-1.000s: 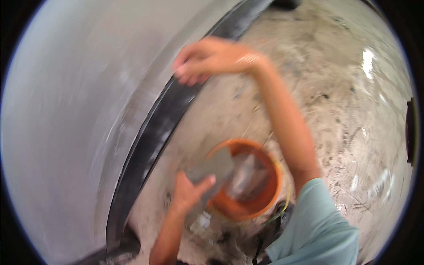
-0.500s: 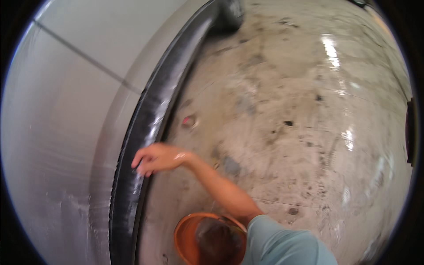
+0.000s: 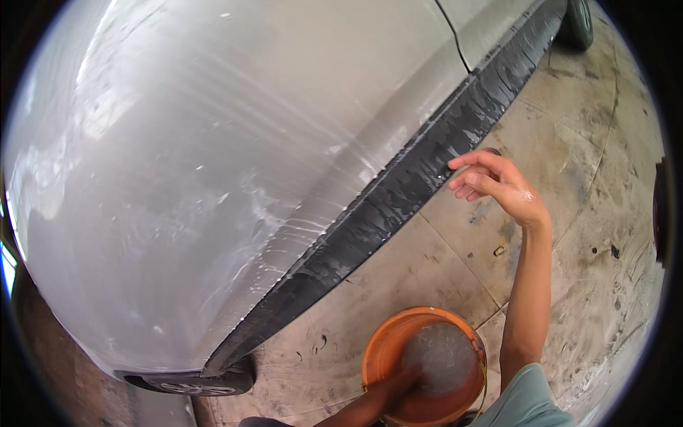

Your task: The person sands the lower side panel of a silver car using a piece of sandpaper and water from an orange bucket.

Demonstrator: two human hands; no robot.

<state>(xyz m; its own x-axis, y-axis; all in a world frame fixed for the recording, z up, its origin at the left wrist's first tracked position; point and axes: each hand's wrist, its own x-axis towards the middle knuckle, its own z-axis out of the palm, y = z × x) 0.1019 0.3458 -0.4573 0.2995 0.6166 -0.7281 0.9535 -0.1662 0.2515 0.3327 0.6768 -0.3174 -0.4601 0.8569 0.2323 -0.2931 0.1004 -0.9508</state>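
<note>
My right hand (image 3: 498,183) hangs in the air beside the black side sill (image 3: 377,210) of a silver car, its fingers loosely curled and apart, holding nothing. White suds cling to its wrist. My left forearm (image 3: 388,395) reaches down into an orange bucket (image 3: 377,341). Murky, foamy water (image 3: 441,356) in the bucket hides my left hand, so its fingers and anything in them cannot be seen. The car's grey body panel (image 3: 213,164) is wet, with foam trickling down to the sill.
One wheel (image 3: 199,384) shows at the lower left and another wheel (image 3: 580,25) at the far upper right. The stained, wet concrete floor (image 3: 455,263) carries a small yellowish bit (image 3: 499,251) and dark specks. A thin handle hangs at the bucket's right side.
The view has swung left, bringing more of the car and its near wheel into sight. My left forearm now shows in the bucket. My right hand stays raised by the sill.
</note>
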